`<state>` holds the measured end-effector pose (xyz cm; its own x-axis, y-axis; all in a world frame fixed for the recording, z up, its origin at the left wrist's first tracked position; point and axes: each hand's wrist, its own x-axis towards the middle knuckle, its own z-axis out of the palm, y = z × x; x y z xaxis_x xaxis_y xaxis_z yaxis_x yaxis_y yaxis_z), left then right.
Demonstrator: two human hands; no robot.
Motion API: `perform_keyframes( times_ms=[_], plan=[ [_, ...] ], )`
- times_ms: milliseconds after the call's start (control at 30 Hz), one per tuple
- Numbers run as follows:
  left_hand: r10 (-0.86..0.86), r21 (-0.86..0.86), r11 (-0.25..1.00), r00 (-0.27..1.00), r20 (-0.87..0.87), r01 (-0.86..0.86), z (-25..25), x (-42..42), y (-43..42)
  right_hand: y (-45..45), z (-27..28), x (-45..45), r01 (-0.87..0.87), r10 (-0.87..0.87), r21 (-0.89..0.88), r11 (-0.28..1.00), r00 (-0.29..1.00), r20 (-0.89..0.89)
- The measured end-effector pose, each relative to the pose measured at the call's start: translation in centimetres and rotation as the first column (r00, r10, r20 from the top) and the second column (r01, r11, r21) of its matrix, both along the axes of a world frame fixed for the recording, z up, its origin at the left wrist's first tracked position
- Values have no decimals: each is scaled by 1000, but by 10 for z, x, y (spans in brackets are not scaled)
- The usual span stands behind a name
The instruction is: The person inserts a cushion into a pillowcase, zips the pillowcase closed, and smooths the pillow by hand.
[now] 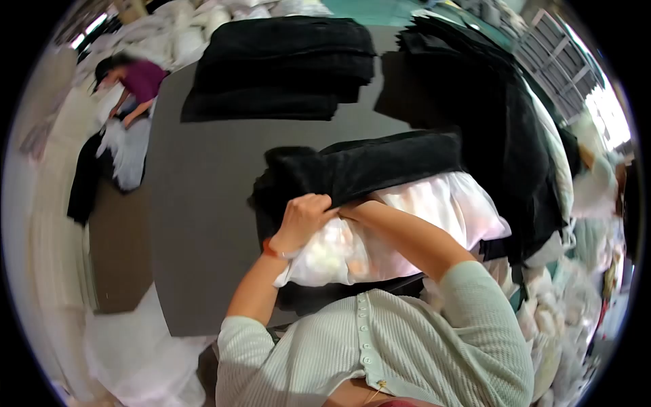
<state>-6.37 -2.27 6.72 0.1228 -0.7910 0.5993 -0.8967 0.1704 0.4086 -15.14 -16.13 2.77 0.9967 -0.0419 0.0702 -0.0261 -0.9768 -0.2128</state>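
Note:
Folded black cloth (pixel 393 159) lies across the upper part of a white plastic bag (pixel 441 203) near the front of the grey table (pixel 203 224). My left hand (pixel 305 218) is closed at the bag's upper edge, fingers curled where black cloth and white plastic meet. From the right, my right forearm crosses over the bag, and my right hand (pixel 352 209) reaches under the black cloth, its fingers hidden. More black cloth shows beneath the bag along the table's front edge.
Folded black cloth (pixel 281 68) lies at the table's back. A tall black pile (pixel 475 115) stands on the right. At the back left a person in a purple top (pixel 142 78) bends over a white bag. White bags surround the table.

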Motion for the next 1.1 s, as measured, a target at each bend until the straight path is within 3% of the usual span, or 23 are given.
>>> perform_keyframes(
  times_ms=[100,167,267,400,467,500,533,567,600,633,667,700,733,767,833,900,967,1033,1100],
  plan=[
    [-159,-1,987,986,56,159,3,-7,-14,-5,-3,1,7,-7,-2,1000,999,38],
    [-25,108,994,999,-37,29,-11,-5,-15,-7,0,1,2,-1,-6,1000,997,73],
    [42,175,985,979,-199,-6,-16,2,-9,-7,2,-13,-15,16,-2,1000,991,132],
    [20,153,988,994,-108,-4,-36,6,-1,-2,10,-82,-144,135,12,990,951,279],
    [-20,118,993,985,173,-1,-30,7,2,-13,82,-144,-161,179,332,930,983,-25],
    [-37,120,993,982,187,15,-20,6,-2,-27,102,-174,68,-34,482,873,996,-78],
    [-94,193,980,964,248,46,-4,3,-4,-39,116,-210,155,-318,566,810,927,200],
    [-150,267,961,941,302,67,11,-2,-4,-55,121,-239,186,-541,621,762,709,452],
    [-221,327,938,921,319,112,26,-6,-15,-72,124,-271,378,-744,660,650,493,450],
    [-232,340,934,915,330,114,41,-16,-26,-109,91,-311,677,-712,378,631,314,628],
    [-277,400,902,928,248,163,54,-28,-39,-120,74,-342,816,-851,437,379,121,512],
    [-317,457,863,935,160,215,62,-40,-54,-131,42,-369,904,-908,377,201,27,419],
    [-317,484,854,929,190,192,63,-56,-72,-135,20,-385,791,-998,612,-23,-57,37],
    [-325,520,835,925,197,182,59,-71,-92,-144,-16,-400,699,-991,711,-78,21,-129],
    [-446,647,734,863,235,204,59,-100,-127,-108,21,-394,475,-826,798,-370,224,-517],
    [-508,635,731,822,260,250,63,-123,-153,-104,-10,-387,257,-900,922,-291,252,-355],
    [-540,583,735,819,194,346,73,-152,-176,-99,8,-373,53,-918,959,-279,278,-282],
    [-597,367,778,782,178,510,90,-205,-192,-98,22,-355,-27,-942,975,-223,263,-208],
    [-614,385,759,775,152,526,90,-252,-203,-99,28,-332,-307,-934,917,-254,326,-149]
  ],
)
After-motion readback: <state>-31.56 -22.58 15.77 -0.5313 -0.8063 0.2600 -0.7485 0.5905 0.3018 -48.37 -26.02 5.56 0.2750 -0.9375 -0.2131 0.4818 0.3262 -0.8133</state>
